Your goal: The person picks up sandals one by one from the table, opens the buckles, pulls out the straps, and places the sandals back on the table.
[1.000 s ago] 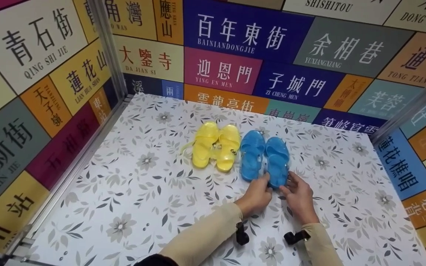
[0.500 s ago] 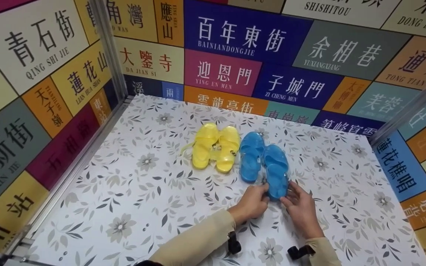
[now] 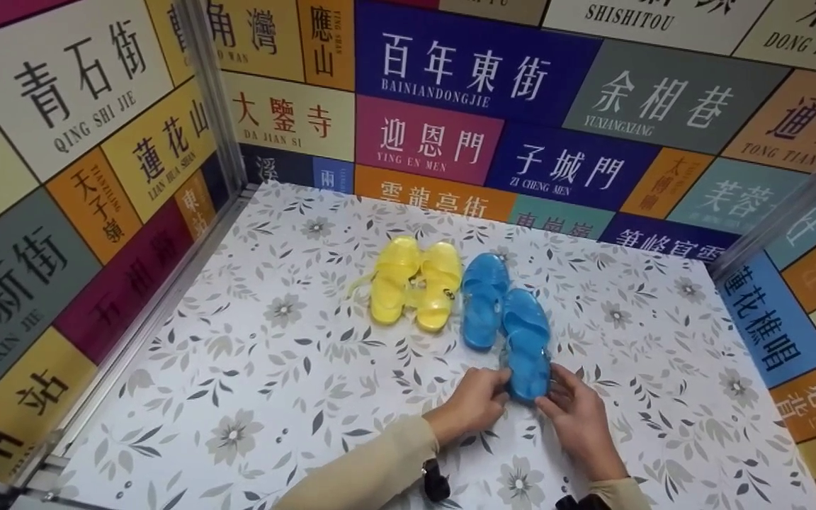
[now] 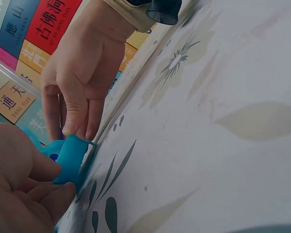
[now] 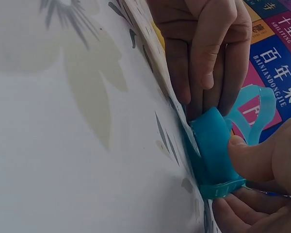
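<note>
Two blue jelly sandals stand toe-away on the floral sheet in the head view. The right blue sandal (image 3: 527, 354) sits nearer the person than the left blue sandal (image 3: 480, 327), its toe beside the other's heel. My left hand (image 3: 470, 400) grips the left side of its heel end, while my right hand (image 3: 579, 418) holds the right side. Close up in the left wrist view, thumb and fingers meet at the blue heel (image 4: 72, 158). From the right wrist, the thumb lies against the heel (image 5: 216, 145) with fingers below. A loose back strap (image 5: 264, 109) rises there.
A pair of yellow sandals, the left one (image 3: 387, 301) and the right one (image 3: 433, 315), stands left of the blue pair. Panels with printed signs (image 3: 422, 138) wall the back and sides. Metal posts (image 3: 220, 99) mark the corners.
Both hands have drawn the right blue sandal back toward the person, from beside its mate to a staggered place. The left blue sandal and the yellow pair have stayed put.
</note>
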A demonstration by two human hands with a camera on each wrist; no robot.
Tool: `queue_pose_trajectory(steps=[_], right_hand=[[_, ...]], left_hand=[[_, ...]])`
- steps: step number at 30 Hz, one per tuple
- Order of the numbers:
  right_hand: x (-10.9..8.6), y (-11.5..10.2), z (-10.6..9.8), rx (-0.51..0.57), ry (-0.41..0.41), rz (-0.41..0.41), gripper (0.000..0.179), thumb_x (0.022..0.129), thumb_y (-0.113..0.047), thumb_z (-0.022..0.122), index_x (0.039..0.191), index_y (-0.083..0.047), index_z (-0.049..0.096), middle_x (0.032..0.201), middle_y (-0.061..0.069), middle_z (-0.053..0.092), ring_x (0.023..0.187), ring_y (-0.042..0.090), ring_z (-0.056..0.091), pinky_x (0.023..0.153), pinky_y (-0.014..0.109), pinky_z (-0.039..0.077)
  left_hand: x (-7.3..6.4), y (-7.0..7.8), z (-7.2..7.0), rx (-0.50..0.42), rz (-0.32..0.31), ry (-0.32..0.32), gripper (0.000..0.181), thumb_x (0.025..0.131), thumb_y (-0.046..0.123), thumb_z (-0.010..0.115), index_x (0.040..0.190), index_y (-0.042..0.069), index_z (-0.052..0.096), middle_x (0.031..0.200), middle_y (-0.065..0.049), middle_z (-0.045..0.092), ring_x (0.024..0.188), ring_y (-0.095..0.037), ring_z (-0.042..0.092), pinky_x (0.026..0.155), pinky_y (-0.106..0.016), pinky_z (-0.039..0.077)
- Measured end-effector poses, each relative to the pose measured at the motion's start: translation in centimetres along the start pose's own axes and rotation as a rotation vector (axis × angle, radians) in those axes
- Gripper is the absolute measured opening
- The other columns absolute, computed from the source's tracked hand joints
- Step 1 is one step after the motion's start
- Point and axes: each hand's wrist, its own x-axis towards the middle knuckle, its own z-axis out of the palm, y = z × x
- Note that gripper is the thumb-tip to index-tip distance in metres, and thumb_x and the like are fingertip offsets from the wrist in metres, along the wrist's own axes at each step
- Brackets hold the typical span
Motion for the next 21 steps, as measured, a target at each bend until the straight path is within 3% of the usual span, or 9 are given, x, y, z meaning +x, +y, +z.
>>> queue_pose_trajectory(steps=[6, 11, 13, 18, 19, 21], right_hand=[[-0.4, 0.2, -0.1, 0.008, -0.012, -0.005, 0.070, 0.092, 0.007, 0.074, 0.154, 0.009, 0.041, 0.149, 0.031, 0.053, 0.132, 0.042, 0.060, 0.109, 0.042, 0.051], [-0.5, 0.4, -0.3, -0.011, -0.040, -0.009, 0.068, 0.093, 0.002, 0.076, 0.152, 0.008, 0.043, 0.147, 0.030, 0.055, 0.130, 0.040, 0.061, 0.109, 0.042, 0.052], [-0.5, 0.7, -0.4, -0.025, -0.041, -0.021, 0.063, 0.095, -0.003, 0.075, 0.151, 0.007, 0.047, 0.145, 0.029, 0.057, 0.129, 0.040, 0.062, 0.108, 0.043, 0.053], [-0.1, 1.3, -0.7, -0.052, 0.001, -0.020, 0.045, 0.102, -0.014, 0.070, 0.143, 0.000, 0.058, 0.136, 0.022, 0.066, 0.123, 0.035, 0.067, 0.103, 0.035, 0.056], [0.0, 1.4, -0.8, -0.053, 0.009, -0.015, 0.043, 0.103, -0.016, 0.068, 0.142, -0.001, 0.059, 0.135, 0.020, 0.067, 0.121, 0.033, 0.068, 0.101, 0.031, 0.056], [0.2, 1.5, -0.9, -0.055, 0.023, -0.010, 0.040, 0.104, -0.018, 0.068, 0.140, -0.001, 0.061, 0.131, 0.018, 0.069, 0.118, 0.030, 0.069, 0.097, 0.024, 0.055]], left_hand=[[-0.6, 0.1, -0.2, 0.024, 0.028, -0.025, 0.028, 0.088, -0.005, 0.068, 0.075, 0.009, 0.048, 0.064, 0.007, 0.037, 0.062, -0.009, 0.044, 0.056, -0.016, 0.033], [-0.8, -0.3, -0.5, 0.053, 0.059, -0.063, 0.019, 0.085, -0.009, 0.065, 0.078, 0.005, 0.054, 0.065, 0.006, 0.038, 0.063, -0.010, 0.043, 0.057, -0.016, 0.033], [-0.7, -0.6, -0.7, 0.057, 0.082, -0.010, 0.015, 0.080, -0.012, 0.063, 0.080, 0.003, 0.064, 0.065, 0.004, 0.050, 0.065, -0.008, 0.048, 0.059, -0.015, 0.038], [0.5, -0.8, -1.2, 0.018, 0.191, 0.286, 0.025, 0.080, -0.012, 0.062, 0.090, 0.005, 0.077, 0.085, -0.002, 0.076, 0.079, -0.006, 0.067, 0.073, -0.013, 0.052], [0.8, -0.6, -1.3, 0.031, 0.222, 0.320, 0.023, 0.083, -0.010, 0.063, 0.093, 0.005, 0.076, 0.090, -0.002, 0.078, 0.084, -0.008, 0.070, 0.078, -0.013, 0.054], [1.8, 0.1, -1.4, 0.094, 0.291, 0.327, 0.022, 0.086, -0.007, 0.066, 0.099, 0.006, 0.076, 0.097, -0.002, 0.078, 0.092, -0.010, 0.071, 0.087, -0.014, 0.053]])
